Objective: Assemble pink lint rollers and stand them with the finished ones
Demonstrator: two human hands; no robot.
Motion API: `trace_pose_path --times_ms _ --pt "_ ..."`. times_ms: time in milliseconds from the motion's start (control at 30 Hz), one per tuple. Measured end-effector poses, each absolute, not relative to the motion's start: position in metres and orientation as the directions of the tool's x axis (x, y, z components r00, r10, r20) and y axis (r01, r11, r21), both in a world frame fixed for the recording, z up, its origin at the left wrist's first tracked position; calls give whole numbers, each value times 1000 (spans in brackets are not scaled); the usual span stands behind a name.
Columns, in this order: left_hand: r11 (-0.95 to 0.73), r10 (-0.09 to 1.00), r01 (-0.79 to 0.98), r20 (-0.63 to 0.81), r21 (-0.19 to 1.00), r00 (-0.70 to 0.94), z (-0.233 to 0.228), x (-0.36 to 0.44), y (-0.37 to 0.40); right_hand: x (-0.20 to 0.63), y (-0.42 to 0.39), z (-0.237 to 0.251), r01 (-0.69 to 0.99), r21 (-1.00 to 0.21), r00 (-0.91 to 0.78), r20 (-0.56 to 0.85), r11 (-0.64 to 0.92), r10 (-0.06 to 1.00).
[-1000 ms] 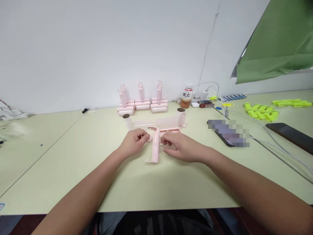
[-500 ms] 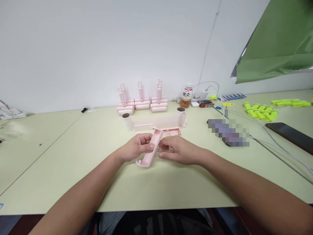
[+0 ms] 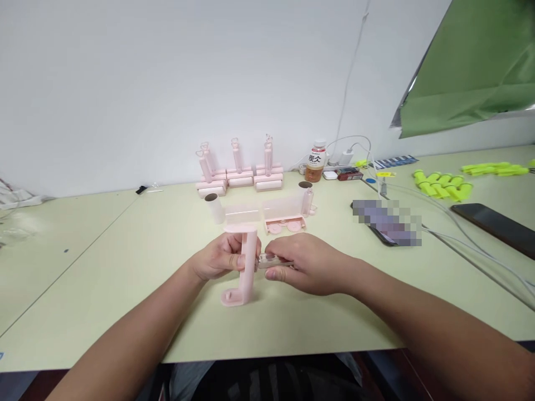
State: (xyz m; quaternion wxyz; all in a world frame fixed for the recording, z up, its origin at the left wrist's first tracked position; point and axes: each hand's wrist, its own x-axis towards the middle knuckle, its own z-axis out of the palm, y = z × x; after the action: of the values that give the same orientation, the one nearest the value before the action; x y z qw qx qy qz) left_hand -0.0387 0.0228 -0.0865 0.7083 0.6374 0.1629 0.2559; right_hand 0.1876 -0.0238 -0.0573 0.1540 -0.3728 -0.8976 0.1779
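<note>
My left hand point(image 3: 218, 259) grips a long pink plastic frame point(image 3: 246, 267), held nearly upright above the pale green table point(image 3: 125, 267), its lower bracket end close to the tabletop. My right hand point(image 3: 304, 262) pinches a small clear handle piece point(image 3: 270, 260) against the frame's right side. Just behind my hands lie a pink tray with two round caps point(image 3: 285, 225), clear pink covers point(image 3: 263, 211) and two white paper rolls point(image 3: 214, 207), point(image 3: 306, 196).
Several assembled pink lint rollers point(image 3: 240, 172) stand by the wall, a drink bottle point(image 3: 316, 162) to their right. Farther right lie white cables point(image 3: 460, 223), a dark phone point(image 3: 493, 223), another phone point(image 3: 387, 223) and yellow-green pieces point(image 3: 443, 184). A green sheet point(image 3: 472, 67) hangs at upper right.
The pink frame was lifted off the table and turned from lying flat to nearly upright, drawn toward me. Both hands stayed on it, the right still at its side.
</note>
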Motion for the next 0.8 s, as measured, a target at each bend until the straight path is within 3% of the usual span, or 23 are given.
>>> trace_pose_path --times_ms 167,300,367,467,533,700,800 --pt "-11 640 -196 158 980 752 -84 -38 23 182 -29 -51 693 -311 -629 183 651 756" --pt "-31 627 -139 128 990 768 -76 -40 22 183 -33 -47 681 -294 -655 165 671 737" --pt "-57 593 -219 209 974 777 -66 -51 24 187 -31 -46 677 -307 -663 140 669 736" --pt "-212 587 -418 457 883 668 -47 -77 31 193 -24 -48 733 -317 -596 128 602 793" --pt "-338 718 -339 473 878 510 -38 -92 37 190 -20 -53 731 -318 -594 137 604 792" --pt "-372 856 142 280 917 434 -44 -92 47 160 -25 -86 563 -284 -775 145 776 615" --pt "-359 929 503 248 786 275 -55 -80 50 141 -27 -106 567 -257 -789 105 783 606"
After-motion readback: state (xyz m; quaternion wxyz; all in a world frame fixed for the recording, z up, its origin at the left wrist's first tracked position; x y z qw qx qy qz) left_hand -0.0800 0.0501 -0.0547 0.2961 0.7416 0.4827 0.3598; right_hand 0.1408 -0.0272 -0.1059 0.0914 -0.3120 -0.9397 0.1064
